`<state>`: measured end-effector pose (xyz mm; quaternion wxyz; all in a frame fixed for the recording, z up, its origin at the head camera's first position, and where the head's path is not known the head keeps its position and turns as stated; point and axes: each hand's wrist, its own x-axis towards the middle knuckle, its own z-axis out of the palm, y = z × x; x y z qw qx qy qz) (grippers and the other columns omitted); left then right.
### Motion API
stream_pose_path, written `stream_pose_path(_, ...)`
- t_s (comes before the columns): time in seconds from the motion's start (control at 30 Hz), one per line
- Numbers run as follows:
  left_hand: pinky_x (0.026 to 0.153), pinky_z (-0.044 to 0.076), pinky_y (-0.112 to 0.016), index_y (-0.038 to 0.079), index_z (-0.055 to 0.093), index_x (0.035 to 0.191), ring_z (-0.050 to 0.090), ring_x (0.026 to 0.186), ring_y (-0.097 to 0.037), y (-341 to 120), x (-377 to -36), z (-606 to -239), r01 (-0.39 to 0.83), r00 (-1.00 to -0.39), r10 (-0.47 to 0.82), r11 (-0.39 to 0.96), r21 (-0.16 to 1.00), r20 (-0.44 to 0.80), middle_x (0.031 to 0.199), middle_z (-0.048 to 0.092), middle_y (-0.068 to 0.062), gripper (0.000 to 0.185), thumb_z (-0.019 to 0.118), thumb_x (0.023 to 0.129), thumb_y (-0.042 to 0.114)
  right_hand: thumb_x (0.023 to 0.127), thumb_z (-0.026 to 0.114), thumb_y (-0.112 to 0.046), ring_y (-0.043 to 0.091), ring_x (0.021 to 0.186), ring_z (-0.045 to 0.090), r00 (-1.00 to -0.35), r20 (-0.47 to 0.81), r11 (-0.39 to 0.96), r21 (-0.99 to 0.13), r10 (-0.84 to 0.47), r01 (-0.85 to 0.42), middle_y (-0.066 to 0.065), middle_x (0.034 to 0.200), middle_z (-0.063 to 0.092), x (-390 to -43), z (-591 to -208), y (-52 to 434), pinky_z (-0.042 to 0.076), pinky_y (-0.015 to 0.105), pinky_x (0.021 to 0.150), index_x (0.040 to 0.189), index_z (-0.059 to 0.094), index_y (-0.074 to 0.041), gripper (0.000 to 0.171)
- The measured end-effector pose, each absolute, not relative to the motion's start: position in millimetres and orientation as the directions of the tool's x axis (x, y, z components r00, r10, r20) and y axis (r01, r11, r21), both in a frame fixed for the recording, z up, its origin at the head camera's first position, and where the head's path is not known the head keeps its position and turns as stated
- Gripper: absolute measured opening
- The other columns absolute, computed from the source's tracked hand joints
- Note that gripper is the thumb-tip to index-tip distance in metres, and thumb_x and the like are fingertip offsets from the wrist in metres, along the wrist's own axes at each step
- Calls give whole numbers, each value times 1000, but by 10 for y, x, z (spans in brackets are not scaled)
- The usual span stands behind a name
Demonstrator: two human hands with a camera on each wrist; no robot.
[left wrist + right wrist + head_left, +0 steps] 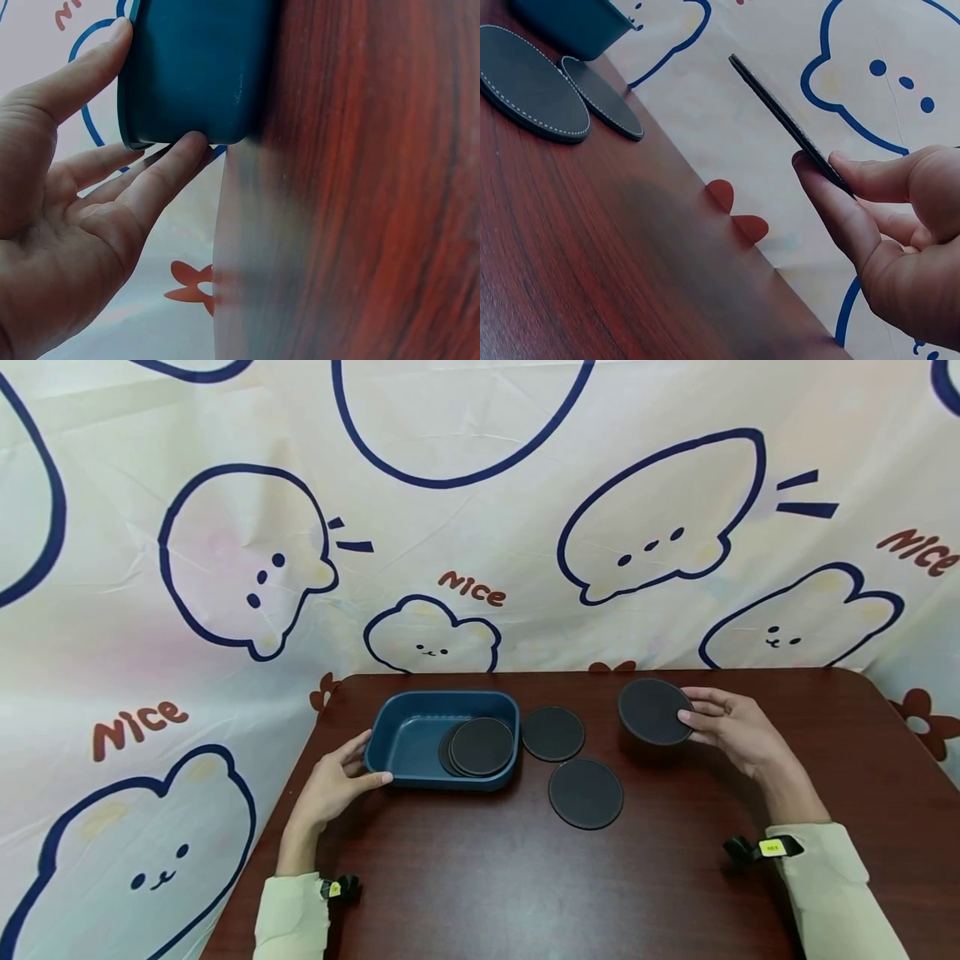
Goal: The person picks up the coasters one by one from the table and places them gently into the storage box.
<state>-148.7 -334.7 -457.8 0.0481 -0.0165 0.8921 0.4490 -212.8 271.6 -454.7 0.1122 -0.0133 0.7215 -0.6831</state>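
Observation:
My right hand (738,727) pinches a round black coaster (654,710) at its right edge, above the table's back right part. In the right wrist view this coaster (780,116) is tilted and edge-on between thumb and fingers. The left hand (333,787) grips the left end of a blue rectangular tray (442,782), thumb at the front rim, fingers along the end wall. Inside the tray's right half, several black coasters (482,747) lie overlapped. Two more coasters rest on the table right of the tray, one at the back (553,733) and one nearer me (586,793).
The dark red wooden table (480,877) ends at the back against a pale cloth (525,635) printed with blue cartoon outlines. Wrist cameras sit on the left cuff (341,888) and right cuff (761,849).

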Motion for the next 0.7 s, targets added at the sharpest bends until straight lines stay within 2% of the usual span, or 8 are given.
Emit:
stream_pose_path(0.23,111,54,-58,7,31,169,60,142,-46,-3352,-1491,-4586,-74,-995,8,583,809,-97,163,50,-27,89,82,97,21,102,74,-12,7,90,79,-971,-143,10,-990,-191,144,-12,108,77,-2137,-4556,2708,65,23,79,149,49,-5,54)
stream_pose_path(0.7,110,55,-56,5,31,169,59,143,-46,-3366,-1482,-4611,-53,-997,22,576,815,-80,164,49,-25,88,81,98,21,102,74,-11,6,92,80,-970,-144,-19,-988,-195,151,-13,110,78,-2100,-4547,2625,64,22,82,154,45,-3,60)
